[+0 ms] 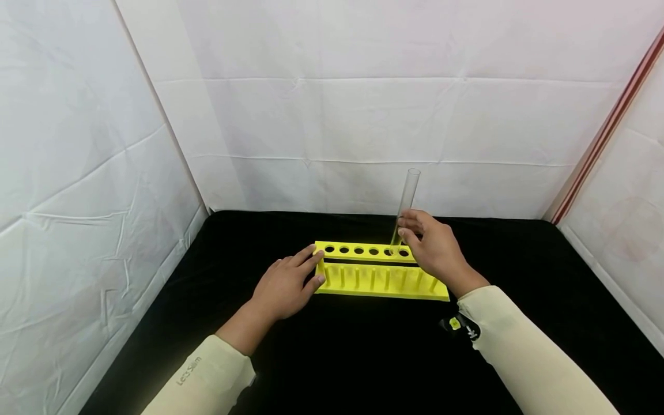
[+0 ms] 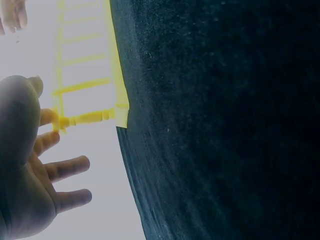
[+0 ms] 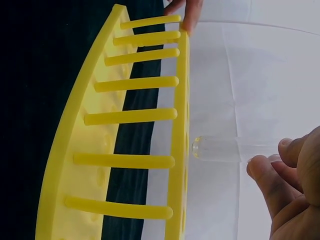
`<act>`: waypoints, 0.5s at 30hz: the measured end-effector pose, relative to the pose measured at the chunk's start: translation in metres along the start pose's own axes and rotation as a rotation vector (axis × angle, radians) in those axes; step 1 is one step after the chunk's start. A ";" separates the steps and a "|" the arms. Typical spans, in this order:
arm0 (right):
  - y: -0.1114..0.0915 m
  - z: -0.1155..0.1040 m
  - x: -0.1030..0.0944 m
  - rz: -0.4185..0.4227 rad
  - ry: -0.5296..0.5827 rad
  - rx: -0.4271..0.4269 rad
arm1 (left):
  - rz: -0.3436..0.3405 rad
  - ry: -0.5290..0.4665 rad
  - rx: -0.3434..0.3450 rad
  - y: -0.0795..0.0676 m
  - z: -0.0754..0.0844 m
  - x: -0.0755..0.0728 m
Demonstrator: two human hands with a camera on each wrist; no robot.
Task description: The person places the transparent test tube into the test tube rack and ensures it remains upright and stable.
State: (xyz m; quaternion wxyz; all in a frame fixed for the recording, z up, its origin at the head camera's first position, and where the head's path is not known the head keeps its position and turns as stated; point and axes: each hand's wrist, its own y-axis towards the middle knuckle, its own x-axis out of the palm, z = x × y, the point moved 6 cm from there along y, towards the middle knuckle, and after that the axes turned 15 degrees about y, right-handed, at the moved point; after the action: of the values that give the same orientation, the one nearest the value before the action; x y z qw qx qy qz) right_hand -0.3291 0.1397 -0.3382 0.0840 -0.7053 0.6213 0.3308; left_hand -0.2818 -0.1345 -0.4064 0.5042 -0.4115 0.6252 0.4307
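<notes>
A clear glass test tube (image 1: 408,193) leans slightly in my right hand (image 1: 436,245), pinched between thumb and fingers. Its rounded bottom (image 3: 197,147) hovers just above the top bar of a yellow test tube rack (image 1: 381,293) in the right wrist view. In the head view that end overlaps the holes near the rack's right side. My left hand (image 1: 287,282) rests against the rack's left end with its fingers spread and straight. The left wrist view has the fingertips (image 2: 80,165) of that hand beside the rack's end post (image 2: 90,118).
The rack has a row of round holes along its top bar and upright pegs (image 3: 131,116) along its base. Black cloth (image 1: 363,351) covers the table. White sheets (image 1: 332,115) hang behind and on both sides.
</notes>
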 end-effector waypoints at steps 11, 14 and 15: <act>0.003 0.003 0.006 -0.008 0.030 0.007 | -0.009 0.017 -0.007 0.000 0.000 0.000; 0.005 0.003 0.007 -0.012 0.032 0.018 | -0.010 0.014 -0.004 0.000 0.000 0.000; 0.005 0.003 0.008 -0.014 0.034 0.023 | -0.009 0.012 -0.002 0.000 0.000 0.000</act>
State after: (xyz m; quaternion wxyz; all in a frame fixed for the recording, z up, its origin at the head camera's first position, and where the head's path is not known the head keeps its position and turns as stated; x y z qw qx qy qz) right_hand -0.3352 0.1340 -0.3436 0.0837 -0.7141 0.6216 0.3108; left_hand -0.2820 -0.1340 -0.4067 0.5018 -0.4174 0.6259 0.4268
